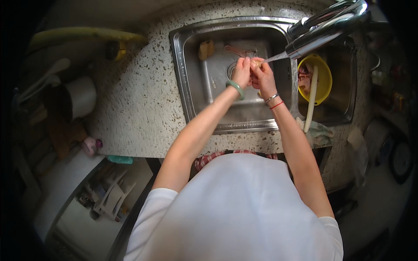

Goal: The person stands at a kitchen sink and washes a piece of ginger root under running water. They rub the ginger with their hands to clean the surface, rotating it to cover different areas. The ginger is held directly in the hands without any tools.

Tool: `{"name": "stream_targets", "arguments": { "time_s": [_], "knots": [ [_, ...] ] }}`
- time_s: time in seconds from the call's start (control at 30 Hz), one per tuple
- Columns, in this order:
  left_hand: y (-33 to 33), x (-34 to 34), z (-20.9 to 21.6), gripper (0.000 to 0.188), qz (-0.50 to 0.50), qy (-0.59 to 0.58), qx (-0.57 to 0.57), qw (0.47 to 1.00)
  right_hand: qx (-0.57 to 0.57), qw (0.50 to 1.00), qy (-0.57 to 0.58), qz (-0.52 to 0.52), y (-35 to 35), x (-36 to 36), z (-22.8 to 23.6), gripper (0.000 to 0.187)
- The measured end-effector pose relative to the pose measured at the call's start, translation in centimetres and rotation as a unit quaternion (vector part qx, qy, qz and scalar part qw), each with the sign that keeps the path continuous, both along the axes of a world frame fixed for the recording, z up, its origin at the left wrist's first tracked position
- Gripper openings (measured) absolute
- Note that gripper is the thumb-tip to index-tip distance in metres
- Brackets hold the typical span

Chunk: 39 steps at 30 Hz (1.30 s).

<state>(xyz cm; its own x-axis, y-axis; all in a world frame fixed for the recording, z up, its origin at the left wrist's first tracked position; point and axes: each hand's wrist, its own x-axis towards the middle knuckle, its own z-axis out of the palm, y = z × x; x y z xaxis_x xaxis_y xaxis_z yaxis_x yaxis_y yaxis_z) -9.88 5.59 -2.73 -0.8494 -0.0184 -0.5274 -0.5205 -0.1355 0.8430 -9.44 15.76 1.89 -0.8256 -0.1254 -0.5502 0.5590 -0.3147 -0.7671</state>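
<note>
Over the left basin of the steel sink, my left hand and my right hand meet with fingers closed. A small pale piece shows at the fingertips of my right hand; its kind I cannot make out. Water from the chrome faucet streams down onto it. My left fingertips press against the same spot. Beyond my hands, a pinkish-handled tool, perhaps a peeler, lies on the basin floor. A tan-brown lump rests near the far left corner. Something yellowish is partly hidden beneath my right hand.
A yellow colander with reddish meat stands in the right basin; a long pale stalk leans across its rim. A cloth drapes the near edge. On the left are a speckled counter and a metal pot.
</note>
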Motion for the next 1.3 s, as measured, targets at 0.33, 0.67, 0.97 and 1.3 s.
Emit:
{"name": "stream_targets", "arguments": {
  "time_s": [0.33, 0.67, 0.97, 1.3],
  "knots": [
    [0.3, 1.4, 1.2, 0.023, 0.009, 0.171, -0.204, 0.964, 0.07, 0.987, -0.069, -0.131, -2.1, -1.2, -2.7, 0.026],
    [0.3, 1.5, 1.2, 0.023, 0.012, 0.091, -0.195, 0.977, 0.002, 0.997, 0.006, -0.079, -1.5, 0.9, -2.0, 0.021],
    [0.1, 2.7, 1.4, 0.016, 0.0, 0.097, -0.13, 0.987, -0.042, 0.987, -0.138, -0.072, -0.4, -0.4, -3.1, 0.026],
    [-0.5, 2.8, -0.9, 0.013, 0.022, 0.198, -0.223, 0.954, 0.009, 1.0, -0.011, -0.005, -0.1, 0.9, -1.8, 0.035]
  ]
}}
